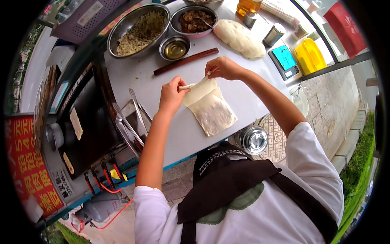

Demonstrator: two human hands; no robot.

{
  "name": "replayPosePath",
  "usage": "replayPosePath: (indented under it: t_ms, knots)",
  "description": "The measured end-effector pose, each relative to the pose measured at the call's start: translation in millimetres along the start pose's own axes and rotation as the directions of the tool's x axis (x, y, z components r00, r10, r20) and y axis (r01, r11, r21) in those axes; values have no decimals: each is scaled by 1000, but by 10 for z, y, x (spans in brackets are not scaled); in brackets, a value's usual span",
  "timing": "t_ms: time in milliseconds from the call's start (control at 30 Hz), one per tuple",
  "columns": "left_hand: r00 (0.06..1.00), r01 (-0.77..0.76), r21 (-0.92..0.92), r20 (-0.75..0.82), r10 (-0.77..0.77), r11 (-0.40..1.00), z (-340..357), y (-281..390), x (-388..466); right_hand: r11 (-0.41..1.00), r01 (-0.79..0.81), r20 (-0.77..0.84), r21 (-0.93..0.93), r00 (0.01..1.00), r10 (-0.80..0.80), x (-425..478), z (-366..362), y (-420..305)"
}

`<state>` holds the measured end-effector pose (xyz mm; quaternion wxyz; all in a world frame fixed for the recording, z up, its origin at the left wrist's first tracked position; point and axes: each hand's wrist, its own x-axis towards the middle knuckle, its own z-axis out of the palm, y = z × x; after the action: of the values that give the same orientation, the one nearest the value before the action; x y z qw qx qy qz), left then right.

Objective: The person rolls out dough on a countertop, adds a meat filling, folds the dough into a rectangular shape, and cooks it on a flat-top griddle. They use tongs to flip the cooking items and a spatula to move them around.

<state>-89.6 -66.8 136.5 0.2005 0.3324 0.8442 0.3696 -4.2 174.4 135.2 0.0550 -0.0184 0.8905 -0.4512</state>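
Observation:
A thin sheet of dough lies on the metal worktop, with filling showing through its nearer part. Its far edge is lifted and stretched between my two hands. My left hand pinches the far left corner. At the far right corner, the fingers of my right hand grip the other end. Just beyond the hands lies a dark red wooden rolling pin. A large oval lump of dough rests farther back on the right.
Behind stand a steel bowl of crumbly filling, a bowl of dark meat filling and a small bowl of oil. A kitchen scale sits right. At left, a black griddle carries flat dough pieces; tongs lie beside it.

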Motion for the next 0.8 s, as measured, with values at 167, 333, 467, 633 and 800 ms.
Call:
replayPosePath:
  t_ms: [167,333,467,633,800]
  knots:
    - [997,-67,44,-32,69,997,154,494,-846,981,194,-1,6,981,-194,-848,85,-220]
    - [995,-102,10,-18,102,995,1028,205,-1752,989,139,73,-54,988,-135,-1752,716,1]
    - [963,-263,183,-5,268,947,1653,-152,-2024,890,419,81,-181,908,-411,-2046,1281,575]
    - [979,-131,194,-130,158,972,1581,-77,-1774,972,149,36,-182,989,-145,-1957,1018,341]
    - [984,143,103,-121,-131,984,1317,-731,-866,949,-77,-197,-306,980,16,-923,1210,745]
